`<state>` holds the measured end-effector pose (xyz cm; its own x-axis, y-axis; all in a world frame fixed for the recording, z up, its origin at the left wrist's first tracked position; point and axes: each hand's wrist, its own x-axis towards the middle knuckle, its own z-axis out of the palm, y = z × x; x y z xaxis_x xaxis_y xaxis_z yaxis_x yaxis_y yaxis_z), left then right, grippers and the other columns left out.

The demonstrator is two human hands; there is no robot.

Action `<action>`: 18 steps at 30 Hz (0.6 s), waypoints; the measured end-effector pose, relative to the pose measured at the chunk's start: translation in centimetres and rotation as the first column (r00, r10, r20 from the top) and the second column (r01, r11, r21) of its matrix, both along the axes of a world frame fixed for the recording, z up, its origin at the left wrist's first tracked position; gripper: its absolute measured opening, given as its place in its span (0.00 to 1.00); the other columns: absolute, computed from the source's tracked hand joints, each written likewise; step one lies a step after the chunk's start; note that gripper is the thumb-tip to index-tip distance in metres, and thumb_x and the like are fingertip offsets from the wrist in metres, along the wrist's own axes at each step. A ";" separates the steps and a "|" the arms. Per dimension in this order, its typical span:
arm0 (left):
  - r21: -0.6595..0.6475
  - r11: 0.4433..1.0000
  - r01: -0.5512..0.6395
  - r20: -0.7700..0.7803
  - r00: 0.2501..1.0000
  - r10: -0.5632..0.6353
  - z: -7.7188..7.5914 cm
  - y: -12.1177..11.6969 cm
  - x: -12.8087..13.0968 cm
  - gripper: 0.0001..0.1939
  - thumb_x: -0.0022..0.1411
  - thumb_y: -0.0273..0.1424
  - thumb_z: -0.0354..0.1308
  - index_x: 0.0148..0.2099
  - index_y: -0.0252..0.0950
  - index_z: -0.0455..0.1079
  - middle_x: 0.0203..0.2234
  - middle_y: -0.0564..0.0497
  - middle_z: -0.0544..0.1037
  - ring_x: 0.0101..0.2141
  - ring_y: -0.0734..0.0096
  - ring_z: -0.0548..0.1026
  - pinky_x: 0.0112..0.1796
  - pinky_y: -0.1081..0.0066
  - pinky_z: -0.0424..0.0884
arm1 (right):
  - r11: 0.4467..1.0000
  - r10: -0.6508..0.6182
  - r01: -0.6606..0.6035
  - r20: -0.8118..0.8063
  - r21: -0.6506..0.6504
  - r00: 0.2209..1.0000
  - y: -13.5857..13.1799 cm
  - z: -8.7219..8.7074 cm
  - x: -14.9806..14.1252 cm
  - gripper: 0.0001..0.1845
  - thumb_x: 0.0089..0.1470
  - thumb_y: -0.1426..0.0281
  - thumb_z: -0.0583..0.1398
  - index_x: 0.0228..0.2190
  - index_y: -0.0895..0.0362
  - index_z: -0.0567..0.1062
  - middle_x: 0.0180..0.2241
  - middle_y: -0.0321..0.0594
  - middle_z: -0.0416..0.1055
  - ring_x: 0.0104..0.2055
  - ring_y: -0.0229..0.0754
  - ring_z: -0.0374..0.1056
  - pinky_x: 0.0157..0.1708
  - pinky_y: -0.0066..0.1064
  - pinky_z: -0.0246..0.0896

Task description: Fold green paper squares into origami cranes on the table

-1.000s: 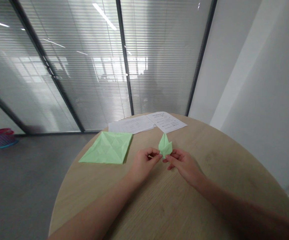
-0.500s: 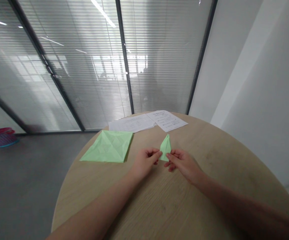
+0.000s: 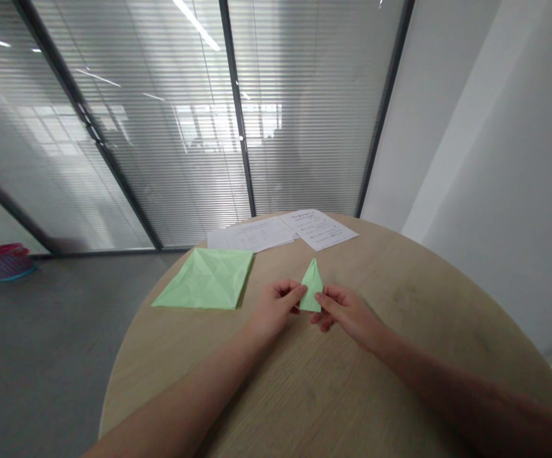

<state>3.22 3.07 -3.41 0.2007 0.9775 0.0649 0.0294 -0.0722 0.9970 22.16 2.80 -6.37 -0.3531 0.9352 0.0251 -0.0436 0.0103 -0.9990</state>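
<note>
Small green paper shifted left | left hand, right hand pinch it | printed sheet: illegible

Office: glass partition, blinds, printed sheets on table.

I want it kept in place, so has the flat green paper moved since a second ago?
No. The flat green paper shows no visible shift either way against the white printed sheets or the wooden table.
</note>
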 end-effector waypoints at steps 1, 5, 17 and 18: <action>0.004 1.000 -0.005 0.004 1.000 0.005 0.0 0.0 0.0 0.18 0.56 0.46 0.67 0.29 0.34 0.74 0.22 0.54 0.74 0.25 0.74 0.70 0.29 0.72 0.70 | 1.000 0.019 -0.019 0.003 -0.006 1.000 0.0 0.0 0.0 0.23 0.53 0.47 0.68 0.36 0.55 0.80 0.35 0.43 0.81 0.31 0.42 0.77 0.25 0.29 0.68; -0.003 1.000 -0.021 -0.011 1.000 0.021 -0.3 0.2 0.0 0.20 0.57 0.49 0.66 0.31 0.35 0.74 0.22 0.54 0.73 0.24 0.74 0.70 0.28 0.71 0.70 | 0.999 0.019 -0.019 0.017 -0.034 1.000 0.1 -0.2 -0.1 0.23 0.53 0.48 0.69 0.33 0.56 0.79 0.32 0.44 0.81 0.30 0.43 0.76 0.22 0.28 0.66; 0.119 0.992 0.050 -0.318 0.948 -0.010 -0.3 0.0 -0.1 0.18 0.64 0.44 0.57 0.28 0.37 0.68 0.20 0.55 0.71 0.22 0.73 0.68 0.27 0.71 0.64 | 0.998 -0.035 0.035 0.003 -0.043 0.999 0.2 0.1 -0.2 0.27 0.49 0.45 0.70 0.34 0.57 0.78 0.31 0.43 0.79 0.29 0.42 0.75 0.19 0.27 0.64; 0.123 0.991 0.050 -0.319 0.948 -0.008 -0.4 -0.1 0.0 0.18 0.64 0.44 0.57 0.28 0.37 0.68 0.19 0.55 0.71 0.22 0.73 0.68 0.27 0.71 0.64 | 0.999 -0.028 0.029 0.021 -0.032 0.999 0.2 0.1 -0.3 0.26 0.49 0.46 0.69 0.33 0.57 0.78 0.30 0.42 0.78 0.27 0.41 0.73 0.18 0.27 0.63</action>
